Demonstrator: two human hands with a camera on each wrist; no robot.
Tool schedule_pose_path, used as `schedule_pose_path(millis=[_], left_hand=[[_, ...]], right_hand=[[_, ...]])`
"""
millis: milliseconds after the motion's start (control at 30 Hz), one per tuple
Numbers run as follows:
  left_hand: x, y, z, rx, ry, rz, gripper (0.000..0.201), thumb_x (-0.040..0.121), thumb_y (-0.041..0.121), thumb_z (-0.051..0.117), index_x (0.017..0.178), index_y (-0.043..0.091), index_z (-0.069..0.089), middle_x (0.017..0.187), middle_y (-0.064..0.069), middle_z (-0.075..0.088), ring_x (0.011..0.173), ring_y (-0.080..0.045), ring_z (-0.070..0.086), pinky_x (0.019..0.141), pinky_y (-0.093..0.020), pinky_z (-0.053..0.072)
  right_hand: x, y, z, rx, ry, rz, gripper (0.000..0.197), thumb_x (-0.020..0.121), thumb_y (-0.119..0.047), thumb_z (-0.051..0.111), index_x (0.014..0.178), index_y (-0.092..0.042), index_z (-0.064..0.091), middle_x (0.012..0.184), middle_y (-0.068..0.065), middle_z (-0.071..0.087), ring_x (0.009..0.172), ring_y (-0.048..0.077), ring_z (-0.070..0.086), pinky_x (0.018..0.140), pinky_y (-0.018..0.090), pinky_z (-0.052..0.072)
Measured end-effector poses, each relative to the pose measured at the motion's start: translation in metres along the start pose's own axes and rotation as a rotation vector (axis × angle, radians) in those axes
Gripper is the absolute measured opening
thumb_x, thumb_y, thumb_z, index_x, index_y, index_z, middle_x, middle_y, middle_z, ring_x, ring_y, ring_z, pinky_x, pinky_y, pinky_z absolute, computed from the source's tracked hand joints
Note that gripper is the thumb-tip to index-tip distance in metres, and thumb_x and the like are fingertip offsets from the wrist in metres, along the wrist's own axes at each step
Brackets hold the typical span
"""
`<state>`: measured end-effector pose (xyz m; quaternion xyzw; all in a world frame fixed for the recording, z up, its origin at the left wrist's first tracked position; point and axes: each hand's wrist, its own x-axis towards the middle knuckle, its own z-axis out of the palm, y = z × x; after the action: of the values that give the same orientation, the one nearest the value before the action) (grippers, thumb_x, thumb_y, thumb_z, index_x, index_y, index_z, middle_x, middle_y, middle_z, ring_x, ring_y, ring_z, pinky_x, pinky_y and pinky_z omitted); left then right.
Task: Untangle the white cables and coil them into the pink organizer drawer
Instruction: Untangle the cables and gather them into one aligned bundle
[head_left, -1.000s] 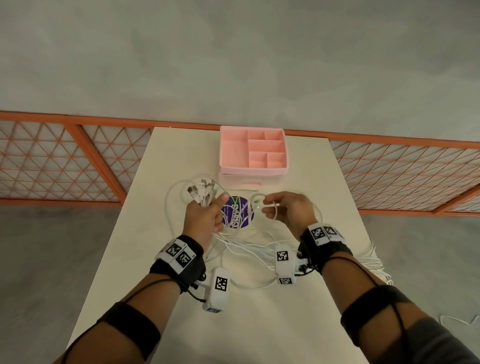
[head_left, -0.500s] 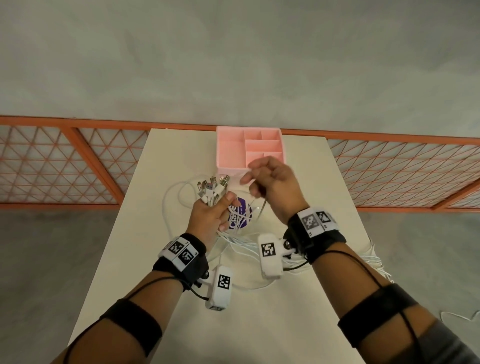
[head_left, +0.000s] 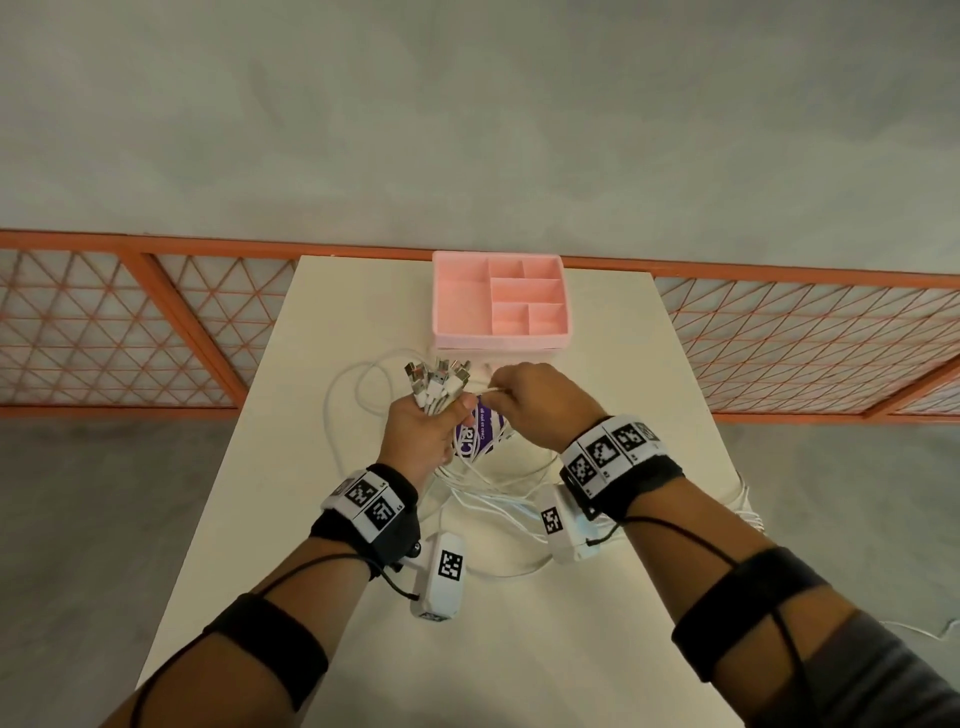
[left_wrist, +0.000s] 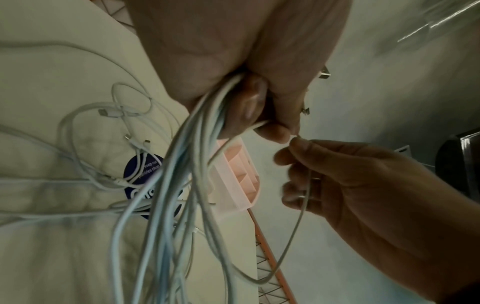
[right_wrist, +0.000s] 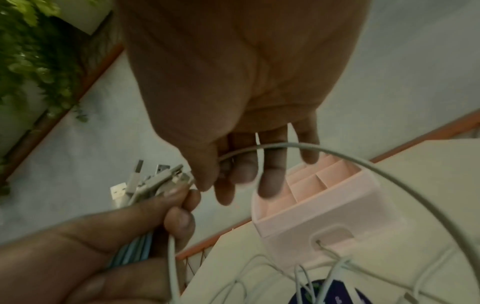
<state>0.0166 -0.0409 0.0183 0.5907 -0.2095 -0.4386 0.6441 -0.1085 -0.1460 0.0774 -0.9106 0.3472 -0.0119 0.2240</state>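
Observation:
My left hand (head_left: 423, 431) grips a bundle of white cables (left_wrist: 182, 185) just below their plug ends (head_left: 439, 379), which stick up in a bunch. Beside it, my right hand (head_left: 540, 405) pinches one white cable (right_wrist: 298, 147) close to the left hand's thumb; that cable arcs down towards the table. The rest of the cables lie tangled on the table (head_left: 498, 488) under and behind both hands. The pink organizer drawer (head_left: 498, 301), with several compartments holding nothing, sits at the table's far edge beyond the hands.
A purple round sticker (head_left: 480, 434) lies on the cream table (head_left: 597, 649) under the cables. Some cable loops hang off the table's right edge (head_left: 745, 512). An orange mesh railing (head_left: 130, 322) runs behind the table. Green foliage (right_wrist: 33, 51) shows in the right wrist view.
My right hand rose towards the drawer with its cable, then came back down and left, ending next to the left hand's bundle. The left hand lifted the plug ends slightly.

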Motion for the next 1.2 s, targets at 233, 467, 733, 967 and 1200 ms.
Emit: schedule_pose_path(millis=[233,467,733,967,1200], left_hand=[[0.001,-0.006,-0.011,-0.041,0.007,-0.049,0.011,0.091,0.015,0.07,0.081,0.011,0.069,0.069,-0.005,0.065,0.038,-0.009,0.027,0.039,-0.019,0.025],[0.001,-0.019,-0.024,-0.113,0.076,-0.106,0.01,0.091,0.014,0.07,0.098,0.007,0.068,0.07,-0.002,0.064,0.041,-0.008,0.029,0.04,-0.019,0.026],[0.0,-0.016,-0.011,0.009,-0.02,-0.068,0.006,0.09,0.013,0.071,0.087,0.009,0.069,0.065,-0.007,0.062,0.039,-0.008,0.026,0.043,-0.021,0.018],[-0.002,-0.009,-0.01,0.003,-0.042,-0.043,0.004,0.09,0.013,0.071,0.089,0.009,0.071,0.064,-0.007,0.062,0.038,-0.008,0.028,0.041,-0.021,0.02],[-0.002,-0.019,-0.023,0.03,0.007,-0.087,0.013,0.091,0.017,0.071,0.081,0.008,0.067,0.064,-0.002,0.066,0.039,-0.008,0.029,0.041,-0.02,0.023]], right_hand=[[0.006,-0.006,-0.034,0.549,0.332,0.021,0.02,0.098,-0.029,0.058,0.083,-0.023,0.07,0.07,-0.01,0.065,0.059,0.001,0.053,0.061,0.018,0.04],[0.019,0.023,-0.083,0.689,0.672,0.222,0.019,0.092,-0.023,0.06,0.077,-0.019,0.07,0.052,-0.014,0.054,0.054,0.012,0.049,0.063,0.03,0.042],[0.003,0.025,-0.029,-0.112,0.216,0.033,0.066,0.091,-0.028,0.064,0.15,-0.024,0.034,0.153,0.005,0.036,0.14,0.03,0.03,0.114,0.052,0.033],[0.006,0.009,-0.005,0.187,-0.03,-0.102,0.014,0.097,-0.023,0.058,0.094,-0.015,0.069,0.086,-0.003,0.069,0.079,0.014,0.062,0.08,0.035,0.051],[0.019,0.034,-0.083,0.703,0.715,0.142,0.021,0.093,-0.017,0.059,0.075,-0.027,0.064,0.063,-0.018,0.061,0.058,0.006,0.051,0.064,0.033,0.048]])
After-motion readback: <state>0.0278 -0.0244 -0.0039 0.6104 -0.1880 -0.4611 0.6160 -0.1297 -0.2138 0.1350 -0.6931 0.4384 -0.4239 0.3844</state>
